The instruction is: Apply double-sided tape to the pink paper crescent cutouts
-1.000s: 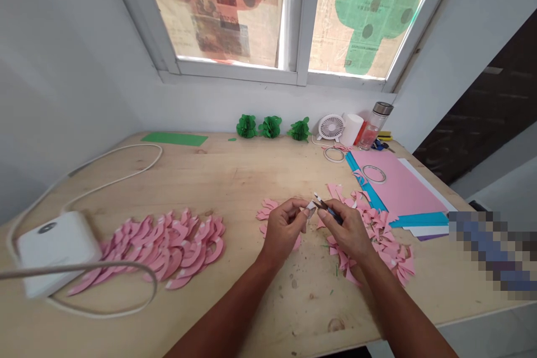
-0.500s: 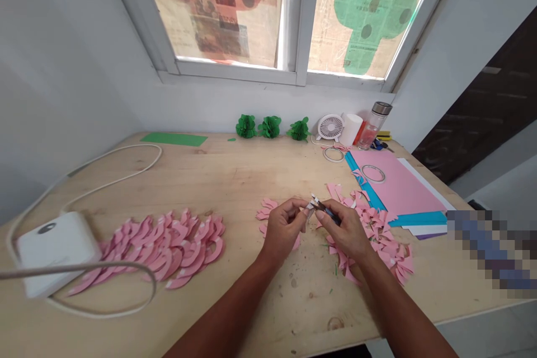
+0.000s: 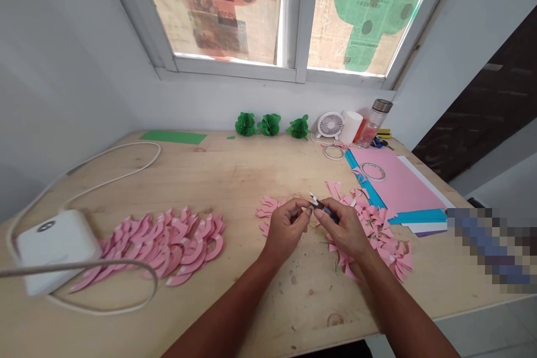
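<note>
My right hand (image 3: 344, 228) is closed around a small pair of dark scissors (image 3: 322, 208), whose tips point up and left with a whitish bit at the end. Just left of the blades, my left hand (image 3: 288, 225) pinches with thumb and forefinger; what it holds is mostly hidden by the fingers. Both hands meet above the table. Beside and beneath my right hand spreads a heap of pink paper scraps (image 3: 380, 240). A few pink paper pieces (image 3: 267, 208) lie behind my left hand. Farther left is a pile of curved pink paper strips (image 3: 184, 249).
A white power bank (image 3: 59, 251) with a looping cable (image 3: 121, 262) lies at left. Green paper ornaments (image 3: 269, 124), a small fan (image 3: 330, 125) and a bottle (image 3: 375, 123) stand along the wall. Coloured sheets (image 3: 403, 184) with a tape roll (image 3: 373, 172) lie at right.
The scissor blades, apart earlier, now look closer together. A pale piece that showed at my left fingertips is now mostly out of sight. Both hands stay nearly in place.
</note>
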Demonstrator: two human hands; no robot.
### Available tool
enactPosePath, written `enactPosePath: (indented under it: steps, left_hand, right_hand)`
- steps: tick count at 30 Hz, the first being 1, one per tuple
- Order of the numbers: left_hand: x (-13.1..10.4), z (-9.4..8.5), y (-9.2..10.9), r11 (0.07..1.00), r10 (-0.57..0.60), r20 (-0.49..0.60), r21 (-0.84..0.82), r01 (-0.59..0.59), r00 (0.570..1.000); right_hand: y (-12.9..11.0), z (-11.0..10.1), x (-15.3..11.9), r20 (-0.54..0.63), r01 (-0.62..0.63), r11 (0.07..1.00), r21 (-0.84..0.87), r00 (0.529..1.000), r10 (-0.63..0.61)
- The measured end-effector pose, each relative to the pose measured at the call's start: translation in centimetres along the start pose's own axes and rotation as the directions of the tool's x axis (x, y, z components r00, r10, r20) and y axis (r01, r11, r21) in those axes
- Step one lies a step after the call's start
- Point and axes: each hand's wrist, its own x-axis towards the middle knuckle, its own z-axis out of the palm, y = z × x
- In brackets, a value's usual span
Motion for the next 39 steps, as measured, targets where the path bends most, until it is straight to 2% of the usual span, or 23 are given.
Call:
enactPosePath:
  steps: [13,39]
  left_hand:
    - [0.07,-0.16,-0.41,0.998,0.050,0.042,0.021,-0.051,0.998]
    - [0.12,-0.23,-0.77,0.997,0.063,0.045,0.047,-0.065,0.997]
  right_hand:
    - [-0.09,0.01,-0.04,0.009,0.010,1.000,-0.024,1.000,-0.010]
    - [0.00,0.26,-0.10,-0.071,-0.015,0.997,-0.070,0.997,0.010]
